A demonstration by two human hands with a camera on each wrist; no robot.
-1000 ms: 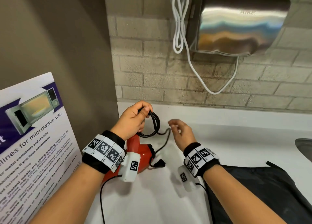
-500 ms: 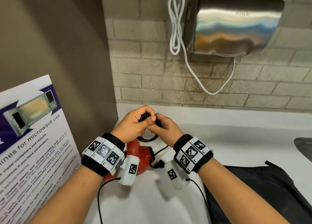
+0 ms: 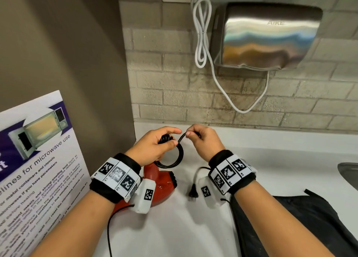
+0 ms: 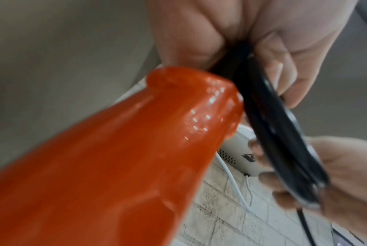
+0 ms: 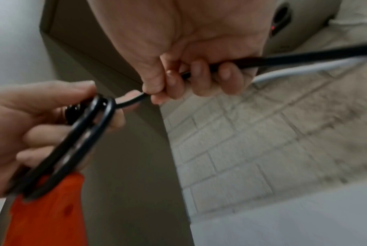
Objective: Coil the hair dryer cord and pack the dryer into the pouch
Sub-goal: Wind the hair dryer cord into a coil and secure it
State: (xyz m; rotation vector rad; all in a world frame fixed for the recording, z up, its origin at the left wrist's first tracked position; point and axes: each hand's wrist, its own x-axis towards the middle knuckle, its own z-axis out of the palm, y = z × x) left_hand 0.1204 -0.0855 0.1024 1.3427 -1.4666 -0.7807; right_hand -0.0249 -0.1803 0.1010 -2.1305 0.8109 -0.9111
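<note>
A red hair dryer [image 3: 164, 187] stands on the white counter [image 3: 174, 227] under my left wrist, its handle [image 4: 115, 158] pointing up. My left hand [image 3: 155, 146] grips several loops of the black cord [image 3: 174, 159] above the handle. My right hand [image 3: 205, 140] pinches the free length of cord [image 5: 283, 58] just right of the coil, fingers curled round it. The plug [image 3: 192, 192] dangles beside my right wrist, just above the counter. A black pouch [image 3: 300, 227] lies flat at the lower right.
A steel hand dryer [image 3: 265, 35] with a white cable [image 3: 201, 33] hangs on the brick wall behind. A microwave poster [image 3: 34, 169] leans on the left. A brown side wall [image 3: 77, 62] closes the left. A sink edge [image 3: 348, 173] shows at far right.
My right hand came in from the right, met the left hand at the coil, and now draws the free cord out to the right. The plug has lifted off the counter.
</note>
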